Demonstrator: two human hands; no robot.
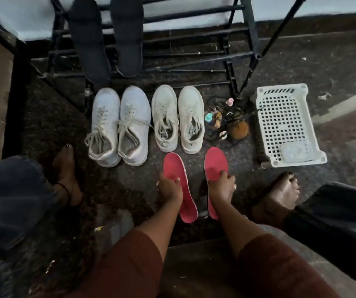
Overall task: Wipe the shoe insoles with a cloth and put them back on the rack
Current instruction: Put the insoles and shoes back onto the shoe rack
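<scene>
pink insoles in hand, wiping not yet begun

left hand [170,190] grips the left pink insole [174,166] and right hand [221,186] grips the right pink insole [215,160], both lying on the floor [119,190]. beyond the hands stand white shoes [134,117], then the rack [248,22]. no cloth is visible, so fetching one is probably next.

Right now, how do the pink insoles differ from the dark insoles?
Colour: the pink insoles are bright pink; the dark insoles are near black. Place: the pink insoles lie on the floor; the dark insoles lean on the rack. Contact: the left hand and right hand each hold one pink insole; the dark insoles are untouched. Shared: both are pairs, side by side.
</scene>
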